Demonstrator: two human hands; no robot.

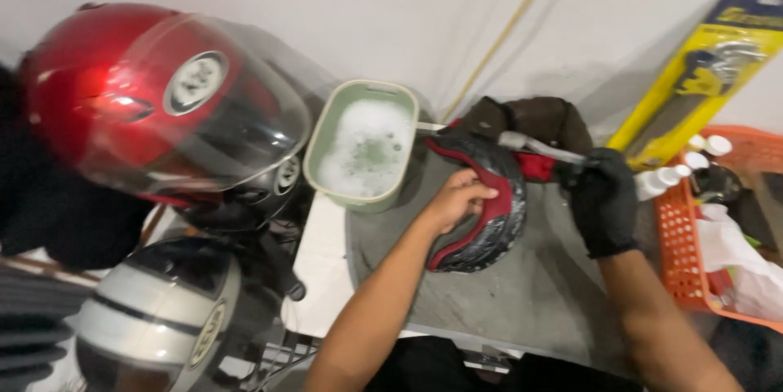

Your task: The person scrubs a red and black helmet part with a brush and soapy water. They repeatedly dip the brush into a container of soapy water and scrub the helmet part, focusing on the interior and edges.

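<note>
My bare left hand [459, 199] grips the red edge of a black and red helmet pad [489, 212] lying on a grey work surface [522, 294]. In a black glove, my right hand [602, 196] holds a brush [538, 147] by its handle, the brush head resting on the top of the pad. A pale green tub [365, 147] of soapy, foamy water stands just left of the pad.
A red helmet [155, 98] with a clear visor sits at the left, above a white and black helmet [155, 310]. An orange basket [718, 221] with small white bottles and cloth stands at the right. A yellow packaged tool [705, 66] leans on the wall.
</note>
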